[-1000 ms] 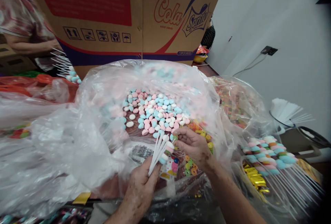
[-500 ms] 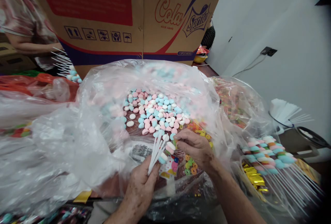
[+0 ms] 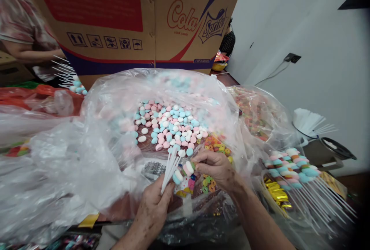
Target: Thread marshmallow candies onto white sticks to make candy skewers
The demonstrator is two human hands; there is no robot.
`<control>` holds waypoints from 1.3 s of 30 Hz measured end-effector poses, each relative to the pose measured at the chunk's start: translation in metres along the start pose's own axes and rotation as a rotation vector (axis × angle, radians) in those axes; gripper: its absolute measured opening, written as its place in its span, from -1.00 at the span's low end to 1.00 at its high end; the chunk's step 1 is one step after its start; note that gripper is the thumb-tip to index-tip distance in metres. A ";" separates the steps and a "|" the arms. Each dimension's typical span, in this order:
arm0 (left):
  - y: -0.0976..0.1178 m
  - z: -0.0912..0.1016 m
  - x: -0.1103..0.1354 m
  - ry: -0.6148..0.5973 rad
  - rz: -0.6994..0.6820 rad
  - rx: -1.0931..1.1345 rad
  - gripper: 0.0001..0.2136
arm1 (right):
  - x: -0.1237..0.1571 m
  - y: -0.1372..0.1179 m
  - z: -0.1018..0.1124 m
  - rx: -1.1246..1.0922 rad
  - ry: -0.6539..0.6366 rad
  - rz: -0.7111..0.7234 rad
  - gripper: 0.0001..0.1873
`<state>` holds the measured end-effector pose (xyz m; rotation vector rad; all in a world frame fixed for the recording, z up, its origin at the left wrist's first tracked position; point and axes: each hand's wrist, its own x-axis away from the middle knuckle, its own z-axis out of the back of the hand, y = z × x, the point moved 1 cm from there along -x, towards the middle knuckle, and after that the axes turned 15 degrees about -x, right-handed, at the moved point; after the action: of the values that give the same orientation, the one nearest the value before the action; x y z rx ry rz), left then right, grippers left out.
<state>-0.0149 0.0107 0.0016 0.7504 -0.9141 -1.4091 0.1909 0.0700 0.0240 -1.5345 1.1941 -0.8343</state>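
Observation:
My left hand (image 3: 156,196) is closed around a bundle of thin white sticks (image 3: 171,167) that fan upward. From the same fist slants a stick threaded with blue, white and pink marshmallows (image 3: 187,168). At its upper end, the fingers of my right hand (image 3: 214,167) pinch a green gummy ring (image 3: 193,165), partly covered by the fingertips. Loose pink, white and blue marshmallows (image 3: 173,125) lie just beyond both hands, spilling from a clear plastic bag (image 3: 110,88). Beside my right hand are orange and green gummy rings (image 3: 208,183).
A large cardboard box (image 3: 115,11) stands behind the bag. Finished candy skewers (image 3: 295,169) lie at right, near gold ties (image 3: 276,192), a bag of gummies (image 3: 254,107) and a holder of white sticks (image 3: 309,121). Another person's arm (image 3: 34,53) shows at far left.
My right hand has come slightly lower, with the green ring now at the end of the marshmallow stick. My left hand keeps its hold on the sticks. The whole view has shifted a little.

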 end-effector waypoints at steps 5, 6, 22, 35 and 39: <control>-0.010 -0.001 -0.002 -0.002 -0.055 -0.057 -0.67 | 0.003 0.002 0.000 -0.098 0.004 -0.096 -0.79; -0.011 -0.002 -0.002 -0.003 -0.059 -0.056 -0.68 | 0.003 0.002 0.000 -0.104 0.008 -0.102 -0.78; -0.007 0.000 -0.002 -0.071 -0.051 -0.059 -0.66 | 0.000 0.006 -0.016 -0.208 -0.004 -0.267 -0.74; -0.015 -0.005 -0.002 0.041 0.192 0.359 -0.55 | -0.039 -0.011 -0.009 1.150 0.119 0.033 -0.89; -0.010 -0.002 -0.001 0.080 0.207 0.376 -0.54 | -0.035 0.005 -0.024 1.512 0.080 0.045 -0.91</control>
<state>-0.0176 0.0113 -0.0084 0.9546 -1.1747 -1.0297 0.1572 0.0966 0.0278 -0.2165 0.3301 -1.2966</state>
